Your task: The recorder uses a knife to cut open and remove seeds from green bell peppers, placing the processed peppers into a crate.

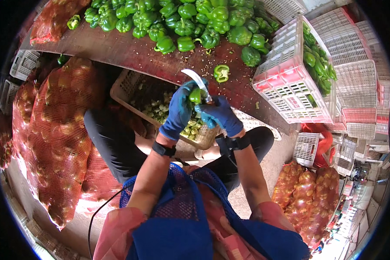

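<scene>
My left hand [179, 109], in a blue work glove, grips a green bell pepper [195, 96], mostly hidden by the fingers. Around a knife handle closes my gloved right hand [221, 113]. The knife's curved blade [196, 79] points up and to the left, beside the pepper; whether it touches the pepper I cannot tell. Both hands are in front of the near edge of a dark red table [123, 57]. Below them stands a plastic crate [162, 122] with pale green pepper cores [191, 130] in it. A cut pepper piece [221, 73] lies on the table just beyond the knife.
Green bell peppers [182, 26] are heaped across the table's far side. A crate of peppers [279, 70] stands tilted at the right. Stacked crates [354, 74] rise behind it. Red mesh sacks [57, 136] fill the left side; more sacks [308, 198] stand at lower right.
</scene>
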A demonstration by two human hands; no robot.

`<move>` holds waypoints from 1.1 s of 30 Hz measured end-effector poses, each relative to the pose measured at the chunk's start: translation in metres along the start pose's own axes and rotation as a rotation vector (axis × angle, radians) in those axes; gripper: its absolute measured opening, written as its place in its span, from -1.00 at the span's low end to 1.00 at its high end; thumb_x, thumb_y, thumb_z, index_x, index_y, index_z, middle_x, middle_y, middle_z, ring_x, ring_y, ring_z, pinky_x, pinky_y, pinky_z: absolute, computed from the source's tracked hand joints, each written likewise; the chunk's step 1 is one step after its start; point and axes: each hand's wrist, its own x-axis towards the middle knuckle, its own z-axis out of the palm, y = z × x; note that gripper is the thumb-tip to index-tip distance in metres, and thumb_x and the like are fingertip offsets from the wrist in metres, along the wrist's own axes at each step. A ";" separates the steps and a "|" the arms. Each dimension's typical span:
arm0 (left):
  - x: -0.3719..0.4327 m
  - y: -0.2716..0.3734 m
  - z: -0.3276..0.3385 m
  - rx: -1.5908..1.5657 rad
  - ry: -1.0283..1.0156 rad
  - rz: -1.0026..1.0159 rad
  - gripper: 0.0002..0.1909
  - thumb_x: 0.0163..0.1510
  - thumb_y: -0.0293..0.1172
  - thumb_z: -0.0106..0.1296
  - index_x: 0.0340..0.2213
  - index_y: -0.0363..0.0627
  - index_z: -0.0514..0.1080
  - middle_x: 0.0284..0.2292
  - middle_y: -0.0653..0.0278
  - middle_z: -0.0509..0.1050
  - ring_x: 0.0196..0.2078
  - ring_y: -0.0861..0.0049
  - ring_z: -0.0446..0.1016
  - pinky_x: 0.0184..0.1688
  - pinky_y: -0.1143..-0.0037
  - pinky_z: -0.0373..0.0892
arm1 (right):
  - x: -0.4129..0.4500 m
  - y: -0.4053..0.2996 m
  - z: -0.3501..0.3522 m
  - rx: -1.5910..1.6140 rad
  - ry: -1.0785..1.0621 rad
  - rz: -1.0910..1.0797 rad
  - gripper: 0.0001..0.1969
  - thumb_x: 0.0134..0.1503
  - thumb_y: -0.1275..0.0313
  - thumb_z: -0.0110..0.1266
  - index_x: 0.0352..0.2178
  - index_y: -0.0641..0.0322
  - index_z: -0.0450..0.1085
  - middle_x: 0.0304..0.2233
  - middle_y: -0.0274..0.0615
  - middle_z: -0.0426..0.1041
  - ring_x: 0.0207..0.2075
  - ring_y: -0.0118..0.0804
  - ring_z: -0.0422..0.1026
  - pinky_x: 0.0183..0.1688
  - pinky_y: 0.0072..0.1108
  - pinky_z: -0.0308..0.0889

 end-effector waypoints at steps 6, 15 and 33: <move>0.016 -0.015 -0.020 -0.277 -0.174 -0.049 -0.38 0.14 -0.02 -0.31 -0.01 -0.40 0.21 -0.07 0.01 0.37 -0.03 0.30 0.36 0.05 0.40 0.23 | 0.001 0.006 0.013 0.208 -0.054 -0.086 -0.82 0.01 0.36 0.15 -0.52 0.27 0.39 -0.74 -0.36 0.33 -0.79 -0.57 0.26 -0.75 -0.71 0.15; 0.008 0.007 0.016 -0.372 0.223 -0.124 -0.74 0.13 -0.36 -0.15 -0.26 -0.30 0.42 -0.37 0.29 0.47 -0.33 0.63 0.40 -0.22 0.60 0.33 | -0.006 0.026 0.017 0.185 0.179 -0.124 -0.83 0.02 0.39 0.09 -0.55 0.27 0.35 -0.72 -0.31 0.34 -0.76 -0.51 0.28 -0.72 -0.67 0.20; -0.008 0.008 0.030 -0.391 -0.123 -0.095 -0.52 0.18 -0.15 -0.32 -0.08 -0.35 0.27 -0.12 0.08 0.40 -0.06 0.38 0.37 0.03 0.43 0.26 | -0.036 0.014 -0.017 0.711 -0.188 0.013 -0.82 0.01 0.37 0.10 -0.40 0.18 0.28 -0.78 -0.44 0.20 -0.79 -0.57 0.23 -0.73 -0.71 0.17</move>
